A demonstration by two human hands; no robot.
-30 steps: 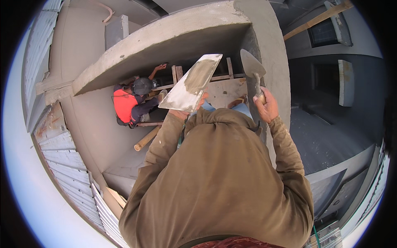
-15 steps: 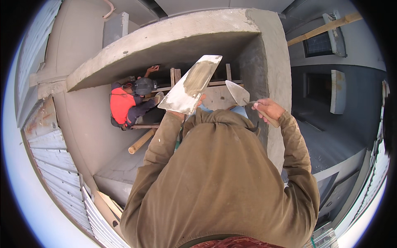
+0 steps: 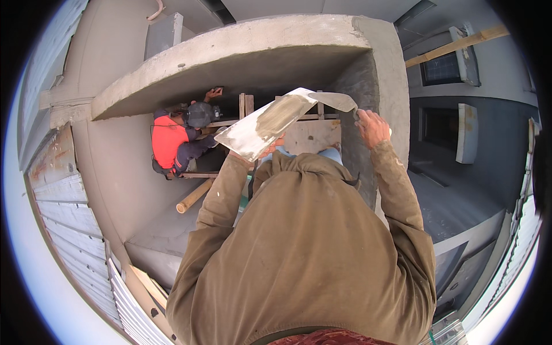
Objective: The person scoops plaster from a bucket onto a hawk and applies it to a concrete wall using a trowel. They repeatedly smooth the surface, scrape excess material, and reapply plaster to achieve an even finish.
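Note:
A white board [image 3: 241, 133] with a dark smear of wet mortar [image 3: 279, 112] across it is tilted above my waist, held from underneath by my left hand [image 3: 269, 149], which is mostly hidden by it. My right hand [image 3: 371, 125] is closed on the handle of a pointed trowel [image 3: 334, 100]. The trowel's blade reaches left to the board's upper right end, seemingly touching it. A grey concrete wall top [image 3: 390, 75] runs just right of my right hand.
A co-worker [image 3: 171, 141] in an orange top crouches in the recess at left, one hand [image 3: 216, 92] raised. Wooden planks [image 3: 313, 135] lie below, a bamboo pole [image 3: 193, 195] beside them. A curved concrete ledge [image 3: 230, 34] spans the top. Corrugated sheets [image 3: 69, 224] line the left.
My right hand has turned and shifted, swinging the trowel blade leftward onto the board's end. The board has tilted slightly further to the right. The view has shifted a little.

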